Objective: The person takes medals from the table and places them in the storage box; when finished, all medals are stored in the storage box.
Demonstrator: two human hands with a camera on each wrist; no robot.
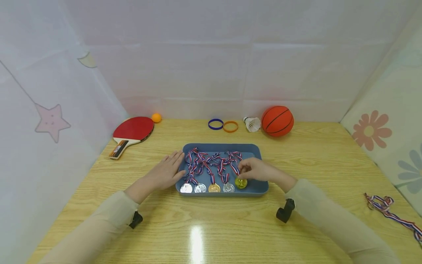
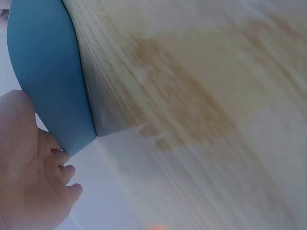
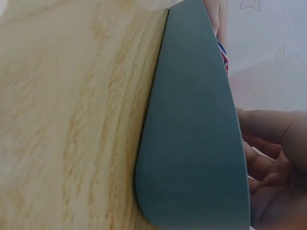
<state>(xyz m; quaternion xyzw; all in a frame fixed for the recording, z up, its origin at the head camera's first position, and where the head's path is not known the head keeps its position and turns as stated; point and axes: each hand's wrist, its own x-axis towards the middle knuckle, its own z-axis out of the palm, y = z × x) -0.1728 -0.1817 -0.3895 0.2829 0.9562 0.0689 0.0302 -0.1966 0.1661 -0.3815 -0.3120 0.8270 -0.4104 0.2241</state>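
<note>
A blue-grey tray (image 1: 224,194) holds several medals with red, white and blue ribbons, their discs in a row along its near side. My left hand (image 1: 167,172) rests with straight fingers at the tray's left rim; the left wrist view shows the thumb and fingertips against the tray wall (image 2: 53,72). Over the right part of the tray, my right hand (image 1: 255,169) has curled fingers and pinches the gold medal (image 1: 241,183) near its top edge. In the right wrist view the tray's wall hides these fingertips. Left of it lie a silver medal (image 1: 228,188) and a bronze-gold medal (image 1: 214,188).
Behind the tray lie blue and orange wristbands (image 1: 230,127), a shuttlecock (image 1: 252,124) and a small basketball (image 1: 277,121). A red table tennis bat (image 1: 133,129) and an orange ball (image 1: 156,117) are at the back left. Another striped ribbon (image 1: 392,214) lies at the right table edge.
</note>
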